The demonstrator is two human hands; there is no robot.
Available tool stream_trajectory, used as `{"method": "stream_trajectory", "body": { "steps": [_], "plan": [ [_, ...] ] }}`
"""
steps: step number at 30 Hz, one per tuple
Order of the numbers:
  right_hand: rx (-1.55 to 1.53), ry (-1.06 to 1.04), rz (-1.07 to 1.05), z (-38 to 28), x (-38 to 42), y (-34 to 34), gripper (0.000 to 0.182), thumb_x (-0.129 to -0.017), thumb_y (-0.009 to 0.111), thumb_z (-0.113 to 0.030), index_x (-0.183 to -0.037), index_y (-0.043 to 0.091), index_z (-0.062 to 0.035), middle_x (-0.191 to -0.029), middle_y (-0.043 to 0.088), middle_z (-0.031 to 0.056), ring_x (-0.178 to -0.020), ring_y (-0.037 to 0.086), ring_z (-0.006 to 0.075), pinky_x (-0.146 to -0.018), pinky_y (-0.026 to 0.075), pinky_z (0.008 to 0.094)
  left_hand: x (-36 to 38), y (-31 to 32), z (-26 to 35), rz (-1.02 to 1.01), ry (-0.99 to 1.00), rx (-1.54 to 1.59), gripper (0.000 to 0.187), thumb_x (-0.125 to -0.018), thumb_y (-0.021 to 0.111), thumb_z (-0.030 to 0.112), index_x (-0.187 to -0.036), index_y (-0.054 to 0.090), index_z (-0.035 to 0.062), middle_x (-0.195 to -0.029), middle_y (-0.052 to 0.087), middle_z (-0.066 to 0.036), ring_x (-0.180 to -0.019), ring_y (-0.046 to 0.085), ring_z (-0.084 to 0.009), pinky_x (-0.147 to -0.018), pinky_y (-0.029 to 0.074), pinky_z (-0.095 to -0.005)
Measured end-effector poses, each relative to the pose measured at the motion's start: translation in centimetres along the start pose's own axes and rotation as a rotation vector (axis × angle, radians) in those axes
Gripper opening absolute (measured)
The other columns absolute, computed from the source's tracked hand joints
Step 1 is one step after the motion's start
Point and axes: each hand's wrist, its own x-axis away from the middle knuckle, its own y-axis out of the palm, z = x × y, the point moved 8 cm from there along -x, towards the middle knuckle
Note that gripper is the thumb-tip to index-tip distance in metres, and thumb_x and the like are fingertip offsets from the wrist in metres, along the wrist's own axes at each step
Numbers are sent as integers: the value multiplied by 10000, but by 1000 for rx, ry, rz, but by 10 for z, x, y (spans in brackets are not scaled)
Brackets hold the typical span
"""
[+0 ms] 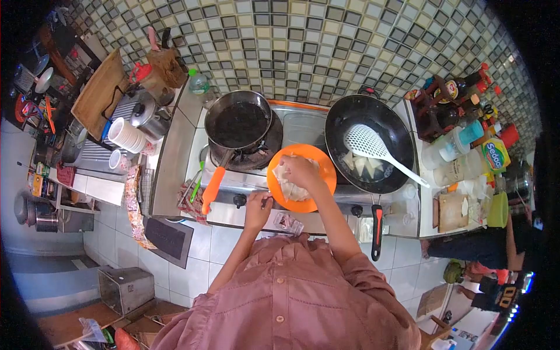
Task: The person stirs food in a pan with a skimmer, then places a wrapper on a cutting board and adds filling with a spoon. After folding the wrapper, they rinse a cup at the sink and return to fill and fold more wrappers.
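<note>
An orange plate (pixel 324 195) with pale, flat pieces of food (pixel 293 191) lies between the two pans at the stove's front. My right hand (pixel 300 172) is over the plate, its fingers closed at the food; what they pinch is hidden. Lower left of the plate, my left hand (pixel 257 211) is by the stove's front edge, fingers curled around something small and dark that I cannot make out. A small clear container (pixel 289 224) sits just right of it. The right-hand wok (pixel 373 111) holds pale triangular pieces (pixel 363 165) and a white slotted spatula (pixel 373 144).
A dark pan (pixel 238 119) with an orange handle (pixel 214 186) sits on the left burner. The wok's handle (pixel 377 233) juts over the front edge. Cups (pixel 125 134) and a pot stand left; bottles and jars (pixel 452 143) stand right. Other people are at far right.
</note>
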Motion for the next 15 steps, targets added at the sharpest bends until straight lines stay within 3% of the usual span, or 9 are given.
{"method": "stream_trajectory", "body": {
  "steps": [2, 5, 9, 15],
  "plan": [
    [50, -5, -237, 6, -12, 28, 205, -687, 570, -57, -889, 568, -90, -853, 616, 134, -846, 589, 305, -712, 462, 398, -1, 0, 1, -9, 11, -6, 156, -754, 600, 66, -906, 623, 42, -806, 576, -91, -685, 512, -183, -615, 432, -273],
    [193, -2, -292, 5, -26, 37, 226, -678, 569, -35, -900, 569, -76, -879, 613, 142, -859, 589, 311, -737, 464, 401, 1, 0, -2, -8, -69, 16, 158, -758, 599, 68, -912, 622, 42, -811, 572, -91, -665, 505, -178, -604, 429, -270],
    [314, -121, -285, 9, -39, 54, 248, -687, 572, -43, -932, 569, -76, -914, 589, 135, -874, 574, 322, -756, 458, 416, 0, -2, -3, 9, -27, 20, 162, -763, 598, 73, -921, 621, 44, -819, 568, -92, -653, 504, -176, -596, 428, -268],
    [89, -46, -31, 12, -18, 14, 245, -708, 576, -94, -951, 554, -68, -951, 509, 124, -904, 539, 327, -759, 447, 411, -8, 0, -3, 22, 28, -65, 176, -769, 592, 77, -943, 622, 63, -828, 564, -101, -687, 512, -191, -616, 430, -281]
  ]
}}
